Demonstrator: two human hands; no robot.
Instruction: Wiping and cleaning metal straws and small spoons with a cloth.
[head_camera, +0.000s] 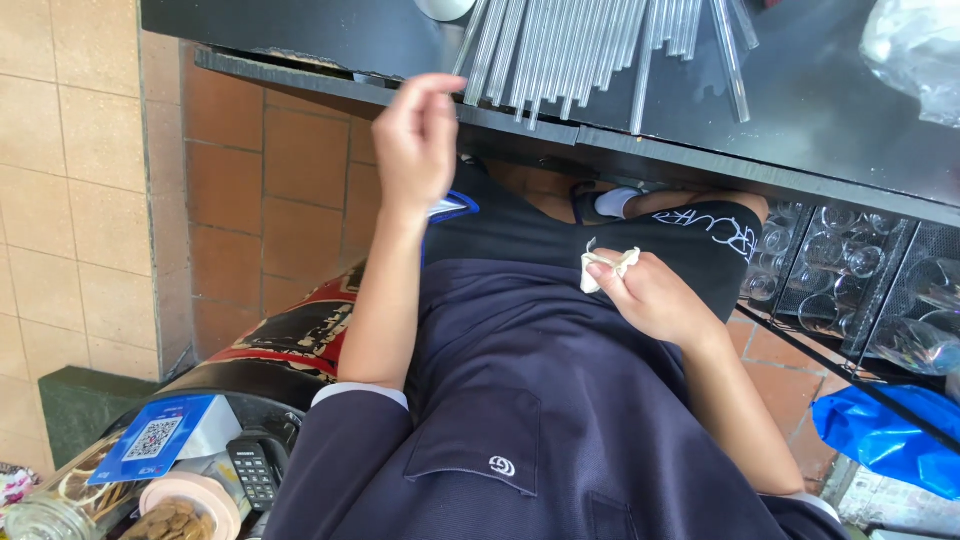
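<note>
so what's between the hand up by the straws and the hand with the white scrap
In the head view, only dark clothing lies between the left hand and the right hand holding the white scrap.

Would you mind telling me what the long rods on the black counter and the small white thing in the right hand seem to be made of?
The rods look like clear plastic or glass: see-through, glossy, with bright glints. Which of the two is unclear. The white piece in the right hand looks like soft paper or cloth: matte and crumpled. The counter seems smooth, dark and slightly shiny.
</note>
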